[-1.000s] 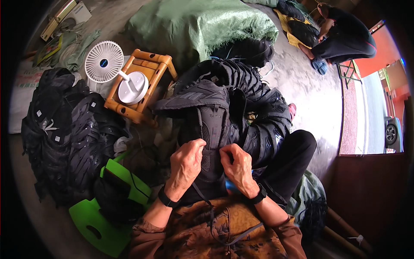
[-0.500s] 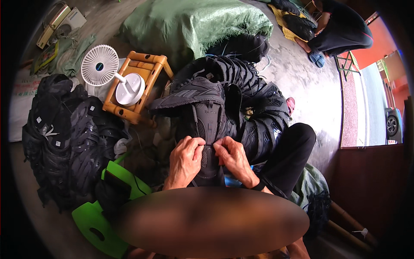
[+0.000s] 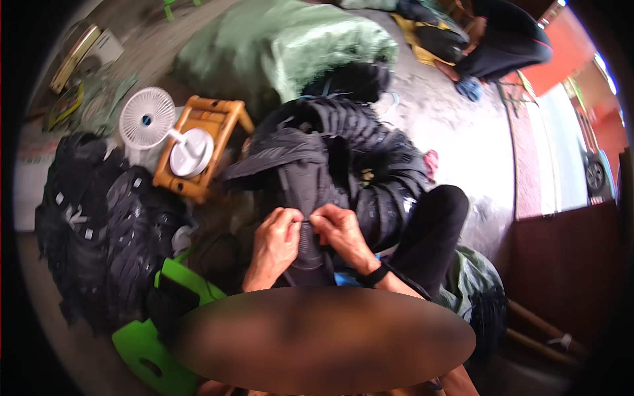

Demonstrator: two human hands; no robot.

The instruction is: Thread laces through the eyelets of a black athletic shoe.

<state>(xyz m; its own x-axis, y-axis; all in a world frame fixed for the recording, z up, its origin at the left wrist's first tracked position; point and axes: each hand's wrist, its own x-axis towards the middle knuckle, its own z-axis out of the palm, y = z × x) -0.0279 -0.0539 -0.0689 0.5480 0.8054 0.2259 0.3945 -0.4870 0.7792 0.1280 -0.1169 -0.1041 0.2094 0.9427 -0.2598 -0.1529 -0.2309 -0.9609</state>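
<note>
Midline: a dark grey, elongated fabric shoe upper (image 3: 307, 181) lay before the wearer, the left hand (image 3: 274, 241) and right hand (image 3: 343, 234) meeting over its near part. Behind it and round to the right ran a curved row of black fabric shoe uppers (image 3: 393, 158); farther back, a pale green, mounded woven sheet (image 3: 284, 49). Left: a rectangular yellow-brown bamboo stool (image 3: 177, 186), with a round white plastic fan (image 3: 146, 120) based on top. Left of and nearer than the stool, a heaped black fabric pile (image 3: 99, 231); nearer yet, a bright green, slotted plastic piece (image 3: 142, 356). Far right, behind: a co-worker in dark clothing (image 3: 508, 36), beside a flat yellow sheet (image 3: 409, 33). Near right: long brown poles (image 3: 541, 340).
</note>
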